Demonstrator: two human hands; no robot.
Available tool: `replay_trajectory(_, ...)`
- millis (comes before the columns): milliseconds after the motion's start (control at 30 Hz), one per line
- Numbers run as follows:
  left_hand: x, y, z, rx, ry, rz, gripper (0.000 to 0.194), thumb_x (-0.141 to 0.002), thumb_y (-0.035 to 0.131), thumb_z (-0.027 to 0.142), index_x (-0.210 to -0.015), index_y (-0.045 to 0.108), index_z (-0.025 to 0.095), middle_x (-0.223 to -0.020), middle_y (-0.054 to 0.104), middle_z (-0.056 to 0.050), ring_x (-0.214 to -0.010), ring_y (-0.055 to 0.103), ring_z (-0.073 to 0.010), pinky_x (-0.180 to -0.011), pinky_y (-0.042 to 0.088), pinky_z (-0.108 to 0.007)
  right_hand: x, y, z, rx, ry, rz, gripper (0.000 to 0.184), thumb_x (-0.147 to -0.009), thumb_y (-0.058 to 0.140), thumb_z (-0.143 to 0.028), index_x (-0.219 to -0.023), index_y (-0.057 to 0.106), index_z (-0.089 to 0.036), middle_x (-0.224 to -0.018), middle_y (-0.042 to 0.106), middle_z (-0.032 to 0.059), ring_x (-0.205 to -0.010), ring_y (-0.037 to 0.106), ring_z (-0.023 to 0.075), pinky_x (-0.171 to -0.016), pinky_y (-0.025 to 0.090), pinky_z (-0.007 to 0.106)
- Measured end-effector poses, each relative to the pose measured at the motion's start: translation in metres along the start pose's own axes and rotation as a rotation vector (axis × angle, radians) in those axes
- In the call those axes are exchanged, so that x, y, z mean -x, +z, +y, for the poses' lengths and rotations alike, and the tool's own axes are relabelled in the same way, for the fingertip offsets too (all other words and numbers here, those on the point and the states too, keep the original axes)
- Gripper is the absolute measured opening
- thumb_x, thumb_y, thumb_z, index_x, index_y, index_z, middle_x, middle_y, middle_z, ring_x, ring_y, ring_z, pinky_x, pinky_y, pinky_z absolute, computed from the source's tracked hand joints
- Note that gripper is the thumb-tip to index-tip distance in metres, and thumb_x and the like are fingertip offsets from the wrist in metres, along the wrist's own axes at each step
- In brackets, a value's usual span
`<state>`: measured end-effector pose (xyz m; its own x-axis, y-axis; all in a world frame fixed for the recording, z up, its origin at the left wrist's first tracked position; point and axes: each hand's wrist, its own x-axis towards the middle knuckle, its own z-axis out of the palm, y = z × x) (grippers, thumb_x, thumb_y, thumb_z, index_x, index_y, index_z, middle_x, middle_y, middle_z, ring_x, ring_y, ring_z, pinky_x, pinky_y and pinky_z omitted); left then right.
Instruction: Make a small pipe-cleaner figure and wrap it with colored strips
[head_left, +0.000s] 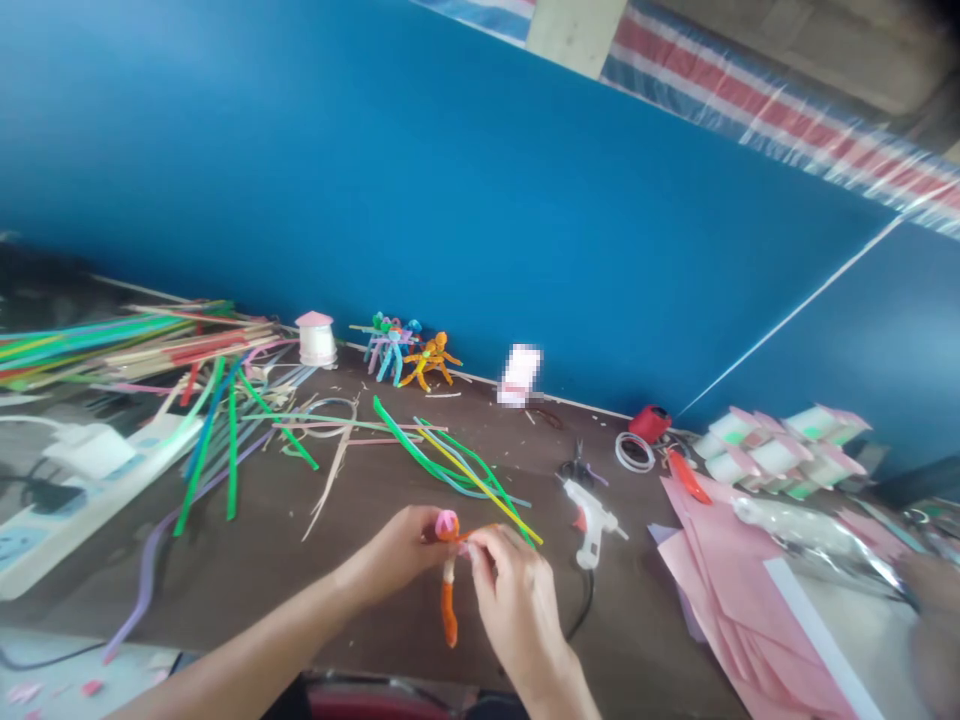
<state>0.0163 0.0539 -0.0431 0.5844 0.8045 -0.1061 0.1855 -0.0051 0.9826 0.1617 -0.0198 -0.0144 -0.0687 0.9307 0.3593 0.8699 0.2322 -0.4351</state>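
Note:
Near the front of the brown table, my left hand (pixel 409 545) pinches a small pipe cleaner figure (pixel 448 527) by its pink and orange rounded top. My right hand (pixel 514 575) has its thumb and fingers closed on a thin orange strand at the figure's right side. A limb, pale above and fuzzy orange below, hangs down between both hands. Just beyond them lie loose green, yellow and grey-blue pipe cleaners (pixel 457 460). Finished-looking pipe cleaner figures in orange (pixel 435 360) and in blue and purple (pixel 390 350) stand against the blue wall.
To the right lie a white glue gun (pixel 592 520), black-handled scissors (pixel 576 468), pink sheets (pixel 720 570) and stacked white-pink cups (pixel 787 450). Leftward are a power strip (pixel 161 450), a pipe cleaner pile (pixel 150 345) and a pink-topped white cup (pixel 316 340). Another person's blurred hand (pixel 934 590) shows far right.

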Motion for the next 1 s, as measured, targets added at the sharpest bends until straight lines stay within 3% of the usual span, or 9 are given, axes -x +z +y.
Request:
replay_trajectory(133,0.002,-0.010,0.011,0.257,-0.069,-0.114,0.024,-0.064,0.066,0.033,-0.073,0.062,0.011,-0.066,0.059,0.000,-0.065,0.050,-0.0137,-0.062,0.035,-0.022,-0.004,-0.010,-0.001,-0.082,-0.052,0.001,0.015,-0.085,0.044,-0.017,-0.078,0.057,-0.021,-0.080,0.059,0.0026,-0.073,0.058,0.0144,-0.068,0.041,0.024)
replay_trajectory(267,0.008,-0.012,0.007,0.712,-0.126,-0.141,0.031,-0.069,0.064,0.032,-0.094,0.064,0.013,-0.089,0.063,-0.010,-0.081,0.054,-0.0175,-0.069,0.038,-0.025,-0.002,-0.008,-0.001,-0.183,-0.020,0.068,0.017,-0.087,0.041,-0.018,-0.081,0.057,-0.020,-0.080,0.061,0.0040,-0.074,0.059,0.0146,-0.068,0.044,0.023)
replay_trajectory(333,0.011,-0.005,0.000,0.944,-0.129,-0.147,0.031,-0.072,0.061,0.033,-0.099,0.063,0.018,-0.099,0.061,-0.010,-0.089,0.053,-0.0187,-0.071,0.038,-0.026,0.001,-0.003,0.000,-0.196,-0.008,0.093,0.018,-0.087,0.041,-0.018,-0.086,0.059,-0.020,-0.084,0.063,0.0057,-0.077,0.060,0.0157,-0.068,0.045,0.024)
replay_trajectory(400,0.015,0.005,-0.007,1.032,-0.068,-0.149,0.028,-0.072,0.061,0.033,-0.098,0.063,0.021,-0.101,0.060,-0.007,-0.091,0.052,-0.0177,-0.071,0.039,-0.026,0.003,0.002,0.000,-0.201,0.005,0.113,0.017,-0.086,0.043,-0.019,-0.088,0.060,-0.020,-0.088,0.065,0.0069,-0.080,0.061,0.0171,-0.070,0.046,0.025)
replay_trajectory(533,0.020,0.019,-0.016,1.136,0.105,-0.195,0.045,-0.068,0.064,0.037,-0.111,0.058,0.022,-0.115,0.053,-0.008,-0.104,0.045,-0.0212,-0.079,0.038,-0.030,0.005,0.007,0.000,-0.302,0.103,0.169,0.014,-0.086,0.046,-0.024,-0.083,0.059,-0.020,-0.088,0.067,0.0073,-0.074,0.063,0.0170,-0.066,0.048,0.025)
replay_trajectory(667,0.025,0.020,-0.020,1.289,0.125,-0.294,0.055,-0.070,0.058,0.044,-0.120,0.051,0.023,-0.119,0.051,-0.008,-0.108,0.042,-0.0218,-0.079,0.039,-0.031,0.001,0.006,-0.001,-0.540,0.230,0.229,0.018,-0.087,0.044,-0.030,-0.083,0.058,-0.019,-0.087,0.067,0.0079,-0.072,0.064,0.0160,-0.065,0.049,0.024)
replay_trajectory(767,0.026,0.021,-0.016,1.249,0.110,-0.299,0.057,-0.068,0.062,0.034,-0.122,0.048,0.024,-0.124,0.049,-0.008,-0.111,0.042,-0.0221,-0.076,0.040,-0.028,-0.002,0.006,-0.003,-0.677,0.329,0.259,0.023,-0.085,0.046,-0.037,-0.079,0.058,-0.017,-0.078,0.068,0.0077,-0.067,0.065,0.0169,-0.061,0.051,0.024)
replay_trajectory(867,0.025,0.026,-0.006,1.056,0.090,-0.171,0.047,-0.068,0.065,0.022,-0.114,0.056,0.019,-0.113,0.056,-0.010,-0.103,0.049,-0.0214,-0.075,0.040,-0.026,-0.002,0.008,-0.007,-0.695,0.365,0.254,0.025,-0.083,0.049,-0.038,-0.072,0.057,-0.017,-0.069,0.068,0.0066,-0.064,0.065,0.0179,-0.061,0.051,0.025)
replay_trajectory(1000,0.020,0.034,0.007,0.839,0.027,0.046,0.032,-0.076,0.058,0.036,-0.098,0.063,0.014,-0.087,0.063,-0.009,-0.077,0.058,-0.0198,-0.063,0.044,-0.026,0.002,0.014,-0.009,-0.657,0.321,0.191,0.020,-0.084,0.047,-0.033,-0.076,0.058,-0.018,-0.079,0.069,0.0089,-0.075,0.066,0.0199,-0.067,0.051,0.027)
